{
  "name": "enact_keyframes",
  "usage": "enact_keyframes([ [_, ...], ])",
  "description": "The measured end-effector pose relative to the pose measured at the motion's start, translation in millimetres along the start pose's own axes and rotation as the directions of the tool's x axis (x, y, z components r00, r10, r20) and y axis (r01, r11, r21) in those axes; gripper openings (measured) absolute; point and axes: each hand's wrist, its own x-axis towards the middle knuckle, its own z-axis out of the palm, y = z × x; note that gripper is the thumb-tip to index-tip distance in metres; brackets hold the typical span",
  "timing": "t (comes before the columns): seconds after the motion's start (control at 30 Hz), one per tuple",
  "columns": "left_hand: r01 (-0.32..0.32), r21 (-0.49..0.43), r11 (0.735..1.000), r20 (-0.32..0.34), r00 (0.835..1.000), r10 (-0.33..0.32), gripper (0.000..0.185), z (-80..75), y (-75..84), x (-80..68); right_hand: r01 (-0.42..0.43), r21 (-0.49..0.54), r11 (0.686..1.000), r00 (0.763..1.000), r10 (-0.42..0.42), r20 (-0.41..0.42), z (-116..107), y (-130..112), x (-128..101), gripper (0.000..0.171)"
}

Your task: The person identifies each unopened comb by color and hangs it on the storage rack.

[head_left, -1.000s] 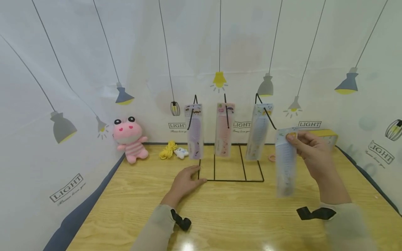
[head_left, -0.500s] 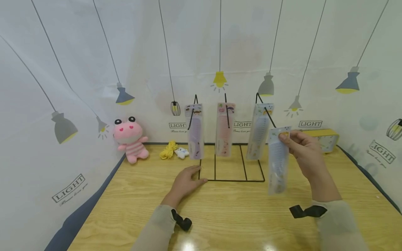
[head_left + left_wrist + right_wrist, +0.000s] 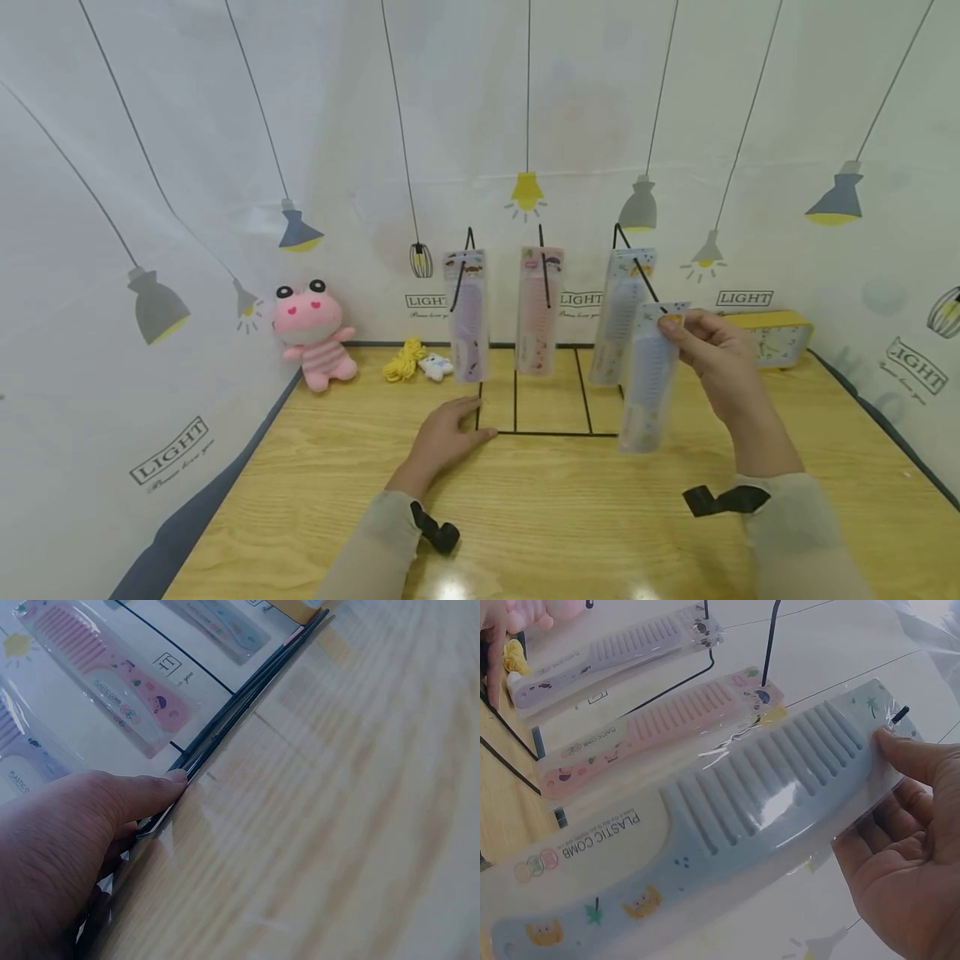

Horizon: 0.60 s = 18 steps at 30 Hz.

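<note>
My right hand pinches the top corner of a blue plastic comb in clear packaging, in front of the right hook of a black wire display rack. In the right wrist view, a black hook tip pokes out at the package's top, close to my thumb. Another packaged blue comb hangs behind it, partly covered. A pink comb hangs from the middle hook and a purple comb from the left one. My left hand holds the front left corner of the rack's base, thumb on the wire.
Behind my right hand stands a yellow clock. A pink plush toy sits at the back left, beside yellow cord and a small white figure. The lamp-printed backdrop rises behind the wooden table.
My right hand has moved left with the blue comb, bringing its package top to the right hook's end. The left hand stays on the rack's corner.
</note>
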Motion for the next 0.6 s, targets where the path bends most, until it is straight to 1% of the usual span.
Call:
enact_keyframes([
  [0.13, 0.000, 0.005, 1.000, 0.000, 1.000, 0.000, 0.074, 0.8, -0.4, 0.1, -0.018, -0.005, 1.000, 1.000, 0.018, -0.007, -0.9, 1.9, 3.0, 0.006],
  [0.3, 0.005, 0.014, 1.000, 0.002, 1.000, -0.005, 0.074, -0.4, 0.6, 0.6, -0.058, -0.072, 0.996, 0.997, 0.053, -0.063, -1.3, 4.0, 10.4, 0.011],
  [0.37, 0.005, 0.015, 1.000, 0.002, 1.000, -0.005, 0.074, -1.1, 1.3, 0.7, -0.067, -0.082, 0.994, 0.996, 0.061, -0.070, -2.0, 4.8, 13.6, 0.010],
  [0.57, 0.004, 0.004, 1.000, 0.006, 1.000, -0.004, 0.073, -1.2, 2.3, 0.2, -0.042, -0.064, 0.997, 0.999, 0.041, -0.029, -4.4, 8.0, 23.9, 0.009],
  [0.6, 0.001, 0.001, 1.000, 0.006, 1.000, -0.001, 0.073, -1.0, 2.2, 0.1, -0.042, -0.070, 0.997, 0.999, 0.040, -0.029, -4.6, 8.8, 26.2, 0.012],
])
